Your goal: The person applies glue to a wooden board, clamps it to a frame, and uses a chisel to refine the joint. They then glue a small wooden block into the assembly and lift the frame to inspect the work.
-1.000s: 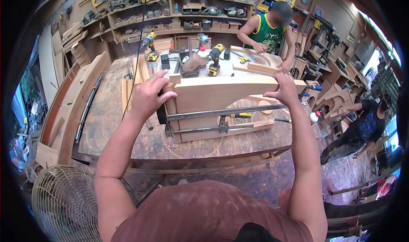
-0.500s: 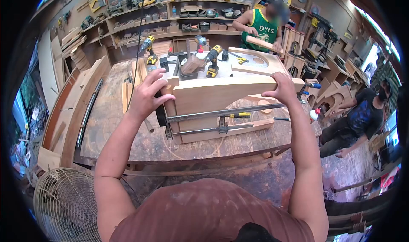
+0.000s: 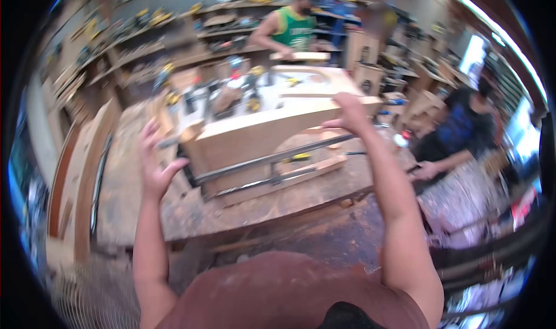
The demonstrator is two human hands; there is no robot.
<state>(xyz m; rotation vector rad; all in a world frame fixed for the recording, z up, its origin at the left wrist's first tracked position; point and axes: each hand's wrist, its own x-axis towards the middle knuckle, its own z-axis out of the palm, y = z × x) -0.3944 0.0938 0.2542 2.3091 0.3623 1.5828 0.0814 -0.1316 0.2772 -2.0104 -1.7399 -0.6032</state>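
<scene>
A pale wooden board with an arched lower edge (image 3: 255, 133) stands on edge on the workbench, joined to upright wood at its left end. Across its near side runs a steel bar clamp (image 3: 249, 165), with a second bar below it. My left hand (image 3: 155, 164) is just left of the assembly, fingers and thumb spread, touching no wood that I can make out. At the other end, my right hand (image 3: 348, 114) grips the board's top edge, thumb on the near side and fingers over the top. The picture is blurred by motion.
Cordless drills (image 3: 252, 88) and a mallet-like wooden tool (image 3: 227, 99) lie behind the assembly on the workbench (image 3: 133, 198). A person in a green jersey (image 3: 292, 30) holds wood across the bench. Another person in dark clothes (image 3: 457, 123) is at the right.
My left hand has come off the left end of the assembly and moved outward. My right hand stays on the board. The view has swung right, and the person in dark clothes reaches nearer the bench.
</scene>
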